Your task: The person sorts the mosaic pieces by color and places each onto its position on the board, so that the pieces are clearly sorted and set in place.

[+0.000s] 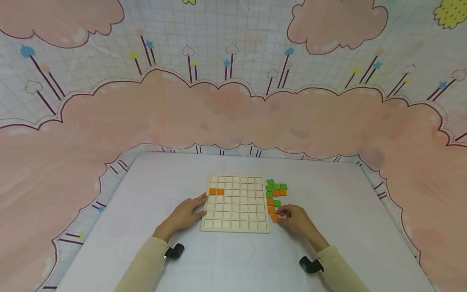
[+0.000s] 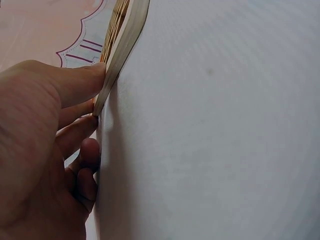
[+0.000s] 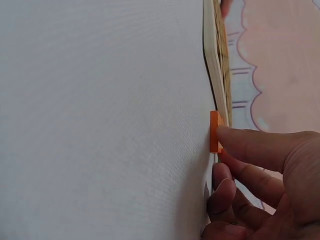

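Observation:
A pale wooden grid board (image 1: pixel 235 232) lies flat on the table, with two orange tiles (image 1: pixel 216 192) side by side at the left of one upper row. My left hand (image 1: pixel 184 213) steadies the board's left edge. Its thumb and fingertips touch the rim in the left wrist view, the lower fingers bent. Just right of the board, my right hand (image 1: pixel 297 221) has thumb and index finger at the nearest orange tile (image 3: pixel 214 131), pinching it at table level. The index fingertip is partly hidden behind the thumb and tile.
Beyond the right hand, loose green tiles (image 1: pixel 270 182) and orange tiles (image 1: pixel 282 192) lie scattered along the board's right side. White cloth covers the table (image 1: pixel 164 170). A patterned pink curtain (image 1: pixel 233 117) hangs behind it.

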Demonstrator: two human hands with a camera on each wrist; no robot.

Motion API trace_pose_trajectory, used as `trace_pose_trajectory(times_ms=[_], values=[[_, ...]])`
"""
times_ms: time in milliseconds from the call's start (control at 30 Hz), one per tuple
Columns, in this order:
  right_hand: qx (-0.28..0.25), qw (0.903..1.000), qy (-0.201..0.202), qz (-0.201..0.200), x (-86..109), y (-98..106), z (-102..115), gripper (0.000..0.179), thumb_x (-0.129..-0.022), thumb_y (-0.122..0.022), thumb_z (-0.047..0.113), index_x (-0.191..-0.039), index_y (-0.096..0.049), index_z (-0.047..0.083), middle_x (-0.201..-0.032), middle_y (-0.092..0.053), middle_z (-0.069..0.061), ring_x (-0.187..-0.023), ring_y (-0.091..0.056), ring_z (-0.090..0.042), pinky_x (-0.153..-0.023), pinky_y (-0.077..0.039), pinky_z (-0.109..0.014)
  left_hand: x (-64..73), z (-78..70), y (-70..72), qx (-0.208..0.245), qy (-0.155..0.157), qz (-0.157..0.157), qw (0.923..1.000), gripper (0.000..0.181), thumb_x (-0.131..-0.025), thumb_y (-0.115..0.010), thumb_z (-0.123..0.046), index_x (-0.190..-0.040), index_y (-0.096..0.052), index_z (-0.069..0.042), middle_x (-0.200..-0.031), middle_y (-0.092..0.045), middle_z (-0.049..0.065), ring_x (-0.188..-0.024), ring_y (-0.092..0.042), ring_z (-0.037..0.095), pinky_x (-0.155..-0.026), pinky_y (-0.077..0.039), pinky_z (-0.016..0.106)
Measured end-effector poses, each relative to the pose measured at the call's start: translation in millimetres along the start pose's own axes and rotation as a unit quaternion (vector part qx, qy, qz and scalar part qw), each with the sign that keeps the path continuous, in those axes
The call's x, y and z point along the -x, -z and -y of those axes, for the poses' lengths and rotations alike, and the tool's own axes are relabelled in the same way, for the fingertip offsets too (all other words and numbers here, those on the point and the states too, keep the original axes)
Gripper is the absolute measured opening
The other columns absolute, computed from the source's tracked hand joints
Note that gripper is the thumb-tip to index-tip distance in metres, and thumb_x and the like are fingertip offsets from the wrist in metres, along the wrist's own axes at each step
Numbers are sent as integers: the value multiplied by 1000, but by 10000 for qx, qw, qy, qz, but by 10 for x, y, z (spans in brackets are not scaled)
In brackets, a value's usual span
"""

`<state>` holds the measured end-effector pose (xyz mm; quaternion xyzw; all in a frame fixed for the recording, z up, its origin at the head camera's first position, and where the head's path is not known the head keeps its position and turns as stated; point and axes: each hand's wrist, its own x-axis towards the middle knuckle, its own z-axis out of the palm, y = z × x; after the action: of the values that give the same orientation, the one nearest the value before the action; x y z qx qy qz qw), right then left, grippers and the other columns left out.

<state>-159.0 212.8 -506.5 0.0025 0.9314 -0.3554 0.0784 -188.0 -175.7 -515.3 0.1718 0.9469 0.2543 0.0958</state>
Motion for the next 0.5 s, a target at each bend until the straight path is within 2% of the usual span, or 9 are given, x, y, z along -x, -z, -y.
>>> trace_pose_trajectory(times_ms=[233, 500], values=[[7, 10000, -30, 37, 30, 6, 41, 19, -80, -78, 7, -98, -73, 9, -89, -67, 0, -76, -50, -14, -65, -41, -25, -3, 4, -19, -14, 96, -21, 10000, 59, -95, -63, -29, -149, -44, -15, -160, -34, -1, -142, -37, 43, -118, -28, 59], [-51, 10000, 59, -3, 35, 17, 36, 16, -79, -78, 6, -90, -67, 11, -84, -65, 0, -75, -51, -15, -65, -41, -25, 8, -5, -14, -20, 64, -69, 10000, 58, -95, -64, -29, -148, -45, -14, -159, -35, 0, -142, -37, 44, -118, -28, 59]])
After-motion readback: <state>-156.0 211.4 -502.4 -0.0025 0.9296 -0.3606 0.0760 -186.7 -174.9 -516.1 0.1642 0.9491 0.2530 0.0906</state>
